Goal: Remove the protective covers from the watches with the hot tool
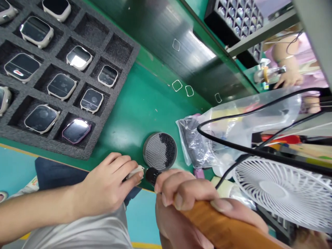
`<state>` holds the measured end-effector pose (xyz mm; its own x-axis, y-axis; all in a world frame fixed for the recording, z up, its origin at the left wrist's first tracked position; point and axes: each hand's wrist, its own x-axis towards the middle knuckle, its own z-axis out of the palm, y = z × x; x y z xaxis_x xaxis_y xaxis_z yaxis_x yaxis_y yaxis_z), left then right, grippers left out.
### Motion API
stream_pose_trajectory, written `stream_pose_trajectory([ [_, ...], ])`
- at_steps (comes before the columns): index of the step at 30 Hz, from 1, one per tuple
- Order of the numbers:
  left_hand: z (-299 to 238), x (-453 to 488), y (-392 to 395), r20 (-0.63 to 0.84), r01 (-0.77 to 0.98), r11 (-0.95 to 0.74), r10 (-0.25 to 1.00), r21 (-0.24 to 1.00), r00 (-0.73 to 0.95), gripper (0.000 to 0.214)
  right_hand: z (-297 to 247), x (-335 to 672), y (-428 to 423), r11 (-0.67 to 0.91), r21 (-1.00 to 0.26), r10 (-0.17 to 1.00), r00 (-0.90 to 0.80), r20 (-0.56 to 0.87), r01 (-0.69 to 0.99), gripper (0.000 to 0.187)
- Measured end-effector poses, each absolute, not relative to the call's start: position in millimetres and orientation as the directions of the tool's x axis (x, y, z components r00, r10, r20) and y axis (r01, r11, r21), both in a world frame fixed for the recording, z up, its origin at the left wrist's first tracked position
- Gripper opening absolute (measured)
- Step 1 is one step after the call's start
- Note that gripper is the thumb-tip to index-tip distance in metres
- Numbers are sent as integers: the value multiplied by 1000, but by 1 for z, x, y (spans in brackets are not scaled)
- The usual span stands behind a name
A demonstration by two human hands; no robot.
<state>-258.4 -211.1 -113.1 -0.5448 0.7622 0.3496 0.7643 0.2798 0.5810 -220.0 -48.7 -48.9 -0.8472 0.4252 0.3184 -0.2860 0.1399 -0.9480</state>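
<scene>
Eleven watch cases [41, 118] are set in square holes in a black foam tray [77, 147] with a rough, spongy top, and two holes at the far side are seen with nothing in them. The tray is laid on a smooth green mat [135, 114] on the left of the bench. A small white thing [135, 172] is pinched by the left hand [106, 183], so the fingers and thumb are closed on it, and most of it is hidden. A brush [207, 216] with a round black tip and a shiny orange-brown wood handle is gripped tight in the right hand [186, 193]. The black tip is held right by the white thing, but whether they touch cannot be told. A round metal tin [153, 150] full of little dots and black bits is placed just past the hands. A crinkly clear plastic bag [233, 131] is lying to the right, and black cords [254, 148] are strung over it. A white fan [282, 193] is seen at the right. Far off, another person's hand [287, 79] is seen by a pink sleeve [311, 52]. A blue floor [15, 173] is seen below on the near left.
</scene>
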Motion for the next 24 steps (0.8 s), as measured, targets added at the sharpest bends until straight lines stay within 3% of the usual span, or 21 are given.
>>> stream_pose_trajectory([
  [5,-113,-257,-211,354,759,284,752,586,-555,25,-41,-220,-60,88,-964,511,-819,260,-251,24],
  [8,-115,-256,-211,356,763,288,753,579,-554,25,-36,-218,-58,42,-964,477,-843,249,-261,23],
  [12,-113,-255,-210,357,770,317,745,553,-563,27,-32,-219,-42,22,-950,442,-849,290,-312,43],
  [15,-111,-255,-210,350,764,359,729,536,-588,28,-28,-220,-28,54,-941,489,-813,317,-335,44],
  [19,-111,-253,-212,324,815,311,803,489,-501,34,-33,-222,-13,11,-941,587,-760,281,-339,45],
  [24,-113,-251,-209,331,806,338,782,486,-527,29,-50,-223,-2,4,-926,525,-787,324,-378,52],
])
